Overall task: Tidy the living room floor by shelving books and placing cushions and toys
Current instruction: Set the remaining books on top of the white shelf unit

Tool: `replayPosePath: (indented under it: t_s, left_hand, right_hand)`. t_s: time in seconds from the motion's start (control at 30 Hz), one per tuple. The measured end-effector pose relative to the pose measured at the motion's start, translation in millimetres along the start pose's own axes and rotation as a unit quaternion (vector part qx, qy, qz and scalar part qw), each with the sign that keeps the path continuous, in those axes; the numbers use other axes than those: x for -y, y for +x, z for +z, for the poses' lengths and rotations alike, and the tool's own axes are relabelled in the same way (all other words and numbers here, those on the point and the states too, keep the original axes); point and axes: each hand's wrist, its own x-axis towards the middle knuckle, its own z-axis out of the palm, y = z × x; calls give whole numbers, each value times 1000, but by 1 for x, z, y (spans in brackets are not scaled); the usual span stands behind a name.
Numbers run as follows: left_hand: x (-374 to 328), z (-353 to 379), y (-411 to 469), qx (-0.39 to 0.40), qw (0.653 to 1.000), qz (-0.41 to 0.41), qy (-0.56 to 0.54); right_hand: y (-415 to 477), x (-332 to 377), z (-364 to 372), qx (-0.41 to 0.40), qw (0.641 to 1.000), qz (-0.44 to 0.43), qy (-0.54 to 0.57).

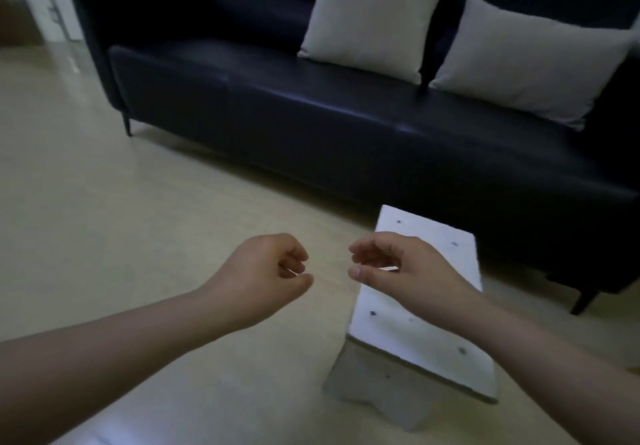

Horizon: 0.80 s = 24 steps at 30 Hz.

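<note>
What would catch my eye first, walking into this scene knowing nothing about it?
A long dark sofa fills the back of the view. Two pale cushions lean against its backrest, the taller cushion near the middle and the wider cushion to the right. In front, the left hand and right hand are held out, loosely curled and empty, the right one over a low white speckled table on the pale floor.

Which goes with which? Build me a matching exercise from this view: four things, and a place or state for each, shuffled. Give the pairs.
1. sofa
2. left cushion
3. speckled stool
4. right hand

A. on the floor before the sofa
B. dark, on thin legs
C. leaning on the backrest
D. over the stool, holding nothing

Pairs: 1-B, 2-C, 3-A, 4-D
</note>
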Motion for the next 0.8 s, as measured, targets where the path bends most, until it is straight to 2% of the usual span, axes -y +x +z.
replayPosePath:
  t_s: [0.07, 0.2, 0.33, 0.43, 0.63, 0.7, 0.8]
  left_hand:
    - [60, -36, -23, -28, 999, -42, -12]
    - [146, -83, -67, -54, 993, -103, -23]
    - [229, -136, -127, -99, 981, -164, -42]
    - [277, -151, -158, -119, 970, -210, -41]
    - [351, -151, -196, -155, 941, -298, -47]
    - [371, -150, -211, -172, 930, -321, -39]
    - [398, -152, -232, -192, 912, -362, -4]
  right_hand:
    - [24, 36, 53, 53, 998, -10, -18]
    - [55, 86, 135, 109, 994, -20, -22]
    - [80, 154, 226, 219, 974, -29, -46]
    - [91, 185, 273, 287, 953, -57, -84]
    - [114, 214, 356, 362, 913, -114, -146]
    - [121, 222, 380, 394, 890, -140, -180]
    - [133, 237, 418, 394, 882, -175, -190]
